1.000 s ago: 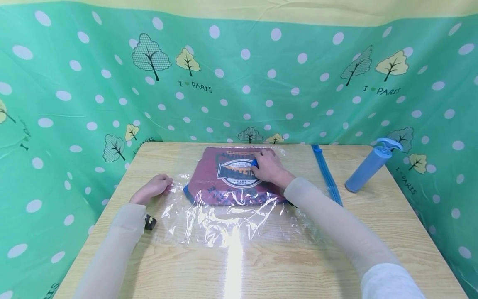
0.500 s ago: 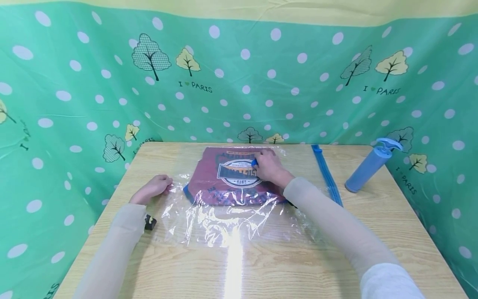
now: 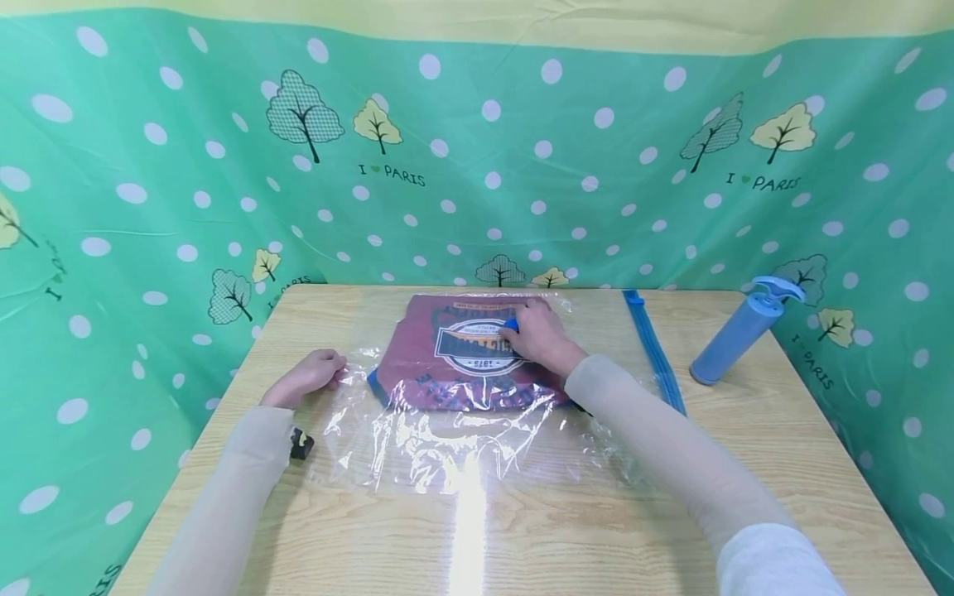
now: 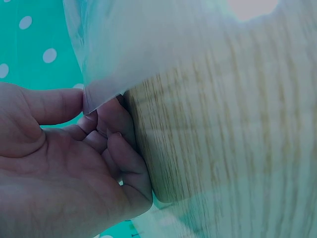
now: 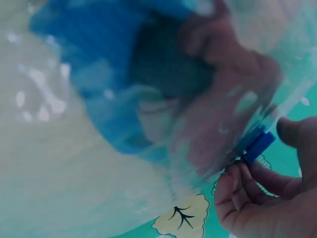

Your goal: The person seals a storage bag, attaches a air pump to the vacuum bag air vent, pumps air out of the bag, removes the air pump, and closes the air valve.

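A maroon garment (image 3: 410,348) with a round printed emblem and blue edging lies folded inside a clear plastic storage bag (image 3: 447,447), flat on the table. At the bag's left side my left hand (image 3: 305,377) pinches the plastic edge, and the left wrist view shows thumb and finger on the film's corner (image 4: 96,96). My right hand (image 3: 540,331) is over the garment's right part, gripping a small blue piece (image 5: 260,146) on the bag between thumb and fingers. Part of the emblem is hidden behind this hand.
A blue zip strip (image 3: 656,352) runs along the bag's right end. Beyond it a blue hand pump (image 3: 734,339) stands tilted on the wooden table (image 3: 566,546). A dotted green curtain (image 3: 477,215) hangs behind and at both sides.
The head view has shifted very slightly. Both hands, the bag and the garment stay in nearly the same places.
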The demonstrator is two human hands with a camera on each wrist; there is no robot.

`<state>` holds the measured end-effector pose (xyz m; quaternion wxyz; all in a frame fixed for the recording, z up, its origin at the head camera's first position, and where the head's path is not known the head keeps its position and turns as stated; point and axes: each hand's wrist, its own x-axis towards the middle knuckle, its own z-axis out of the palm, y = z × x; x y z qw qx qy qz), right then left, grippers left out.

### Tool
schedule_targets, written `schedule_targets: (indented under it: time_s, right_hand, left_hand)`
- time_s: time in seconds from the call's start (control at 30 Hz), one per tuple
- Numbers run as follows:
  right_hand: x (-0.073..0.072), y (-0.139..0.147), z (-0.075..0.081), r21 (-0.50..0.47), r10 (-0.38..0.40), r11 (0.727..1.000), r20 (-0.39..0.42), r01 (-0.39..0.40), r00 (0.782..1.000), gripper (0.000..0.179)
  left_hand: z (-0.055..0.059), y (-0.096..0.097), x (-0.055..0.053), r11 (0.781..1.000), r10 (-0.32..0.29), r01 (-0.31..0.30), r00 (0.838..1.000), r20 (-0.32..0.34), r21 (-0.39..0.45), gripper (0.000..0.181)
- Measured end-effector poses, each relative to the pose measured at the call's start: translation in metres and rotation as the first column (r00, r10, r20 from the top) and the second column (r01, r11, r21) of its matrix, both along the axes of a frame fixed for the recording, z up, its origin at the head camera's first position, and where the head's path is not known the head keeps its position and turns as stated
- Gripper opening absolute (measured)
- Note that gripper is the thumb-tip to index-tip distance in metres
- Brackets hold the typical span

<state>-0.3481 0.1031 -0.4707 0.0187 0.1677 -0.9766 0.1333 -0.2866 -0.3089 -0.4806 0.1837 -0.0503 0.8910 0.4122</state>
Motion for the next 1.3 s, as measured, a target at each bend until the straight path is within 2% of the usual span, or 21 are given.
schedule_targets:
  time_s: [0.1,0.23,0.4,0.53,0.7,0.93,1.13,1.3]
  right_hand:
    - [-0.0013,0.0017,-0.0016,-0.028,0.006,1.000,-0.005,-0.006,1.000,0.052]
    - [-0.0026,0.0031,-0.0014,-0.025,0.050,0.998,-0.021,-0.051,0.999,0.046]
    - [-0.0020,0.0043,0.0013,-0.017,0.084,0.996,-0.004,-0.084,0.996,0.043]
    - [0.0000,0.0053,0.0016,-0.006,0.079,0.997,0.013,-0.079,0.997,0.050]
    - [0.0016,0.0078,-0.0008,0.042,0.072,0.997,-0.028,-0.071,0.997,0.057]
    - [-0.0001,0.0075,-0.0016,0.059,0.069,0.996,-0.063,-0.065,0.996,0.048]
    - [0.0013,0.0057,-0.0007,0.043,0.095,0.995,-0.028,-0.093,0.995,0.040]
    - [0.0031,0.0054,0.0005,0.011,0.069,0.998,0.003,-0.069,0.998,0.050]
  left_hand:
    - [-0.0003,-0.0004,0.0001,1.000,-0.001,0.001,1.000,0.001,-0.002,0.031]
    - [0.0004,-0.0006,-0.0001,1.000,-0.001,0.001,1.000,0.005,0.001,0.031]
    - [0.0010,-0.0013,-0.0018,1.000,-0.002,0.002,1.000,0.008,0.005,0.030]
    - [0.0005,-0.0011,-0.0030,1.000,0.004,-0.004,1.000,0.017,0.005,0.030]
    - [0.0007,-0.0011,-0.0026,1.000,0.004,-0.004,1.000,0.022,0.008,0.030]
    - [0.0000,-0.0002,-0.0029,1.000,0.007,-0.007,1.000,0.017,0.003,0.030]
    - [-0.0004,-0.0003,-0.0030,1.000,-0.001,0.001,1.000,0.018,-0.002,0.030]
    - [0.0003,-0.0001,-0.0018,1.000,0.006,-0.006,1.000,0.023,0.007,0.031]
